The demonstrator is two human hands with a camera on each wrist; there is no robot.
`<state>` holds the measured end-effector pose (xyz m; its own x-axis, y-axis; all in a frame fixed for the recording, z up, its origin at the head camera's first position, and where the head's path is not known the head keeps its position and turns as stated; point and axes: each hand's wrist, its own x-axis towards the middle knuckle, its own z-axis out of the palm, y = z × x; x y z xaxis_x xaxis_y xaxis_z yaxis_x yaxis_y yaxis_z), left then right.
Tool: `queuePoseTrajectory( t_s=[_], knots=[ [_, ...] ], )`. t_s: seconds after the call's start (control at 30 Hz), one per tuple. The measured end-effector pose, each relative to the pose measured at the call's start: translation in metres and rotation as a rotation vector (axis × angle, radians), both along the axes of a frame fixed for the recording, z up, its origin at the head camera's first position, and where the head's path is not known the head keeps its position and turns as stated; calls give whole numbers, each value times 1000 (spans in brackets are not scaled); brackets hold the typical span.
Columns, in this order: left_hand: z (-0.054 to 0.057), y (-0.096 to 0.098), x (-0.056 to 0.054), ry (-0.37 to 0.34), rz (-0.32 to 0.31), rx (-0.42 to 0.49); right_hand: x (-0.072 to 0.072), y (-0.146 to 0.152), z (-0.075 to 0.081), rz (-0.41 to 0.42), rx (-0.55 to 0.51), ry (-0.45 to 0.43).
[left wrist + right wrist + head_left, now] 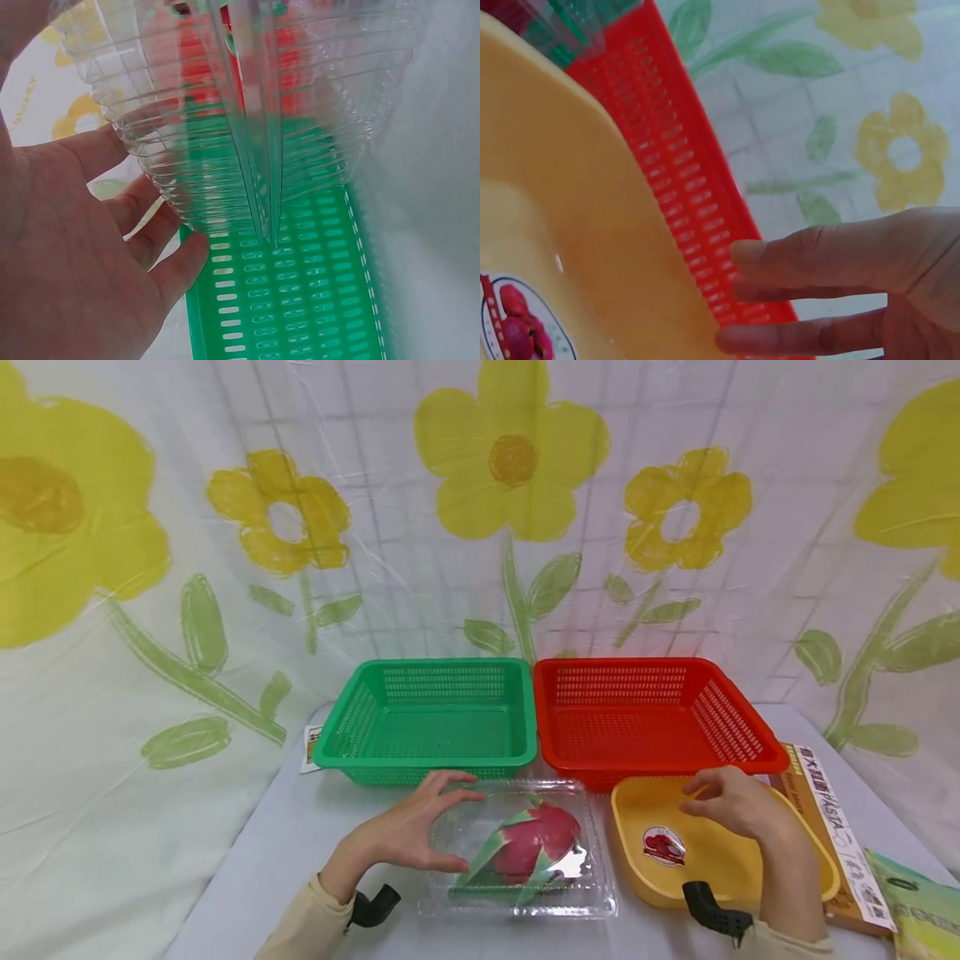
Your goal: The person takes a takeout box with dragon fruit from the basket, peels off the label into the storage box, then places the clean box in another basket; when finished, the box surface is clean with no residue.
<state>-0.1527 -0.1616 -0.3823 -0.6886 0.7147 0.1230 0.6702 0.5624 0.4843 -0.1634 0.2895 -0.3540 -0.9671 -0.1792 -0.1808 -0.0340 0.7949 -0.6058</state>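
A clear plastic clamshell box sits at the front middle of the table, closed over a dragon fruit with red skin and green scales. My left hand is at the box's left side, thumb and fingers spread apart; in the left wrist view its fingertips lie right at the ribbed wall. To the right of the box stands a shallow yellow tub bearing a round sticker with a dragon fruit picture. Over its far part hovers my right hand, fingers loosely bent, with nothing between them.
Behind the box are a green basket and a red basket, side by side. A pasta box lies partly under the tub's right side, near a green and yellow packet. A flowered curtain hangs at the back.
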Motion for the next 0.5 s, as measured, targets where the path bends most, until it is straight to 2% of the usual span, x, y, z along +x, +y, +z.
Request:
queuePoseTrajectory(
  t_s=[0.17,0.5],
  knots=[
    [0,0,1,-5,-1,0,4,-14,9,37,-2,53],
    [0,0,2,-13,14,6,12,-33,21,73,-74,176]
  ],
)
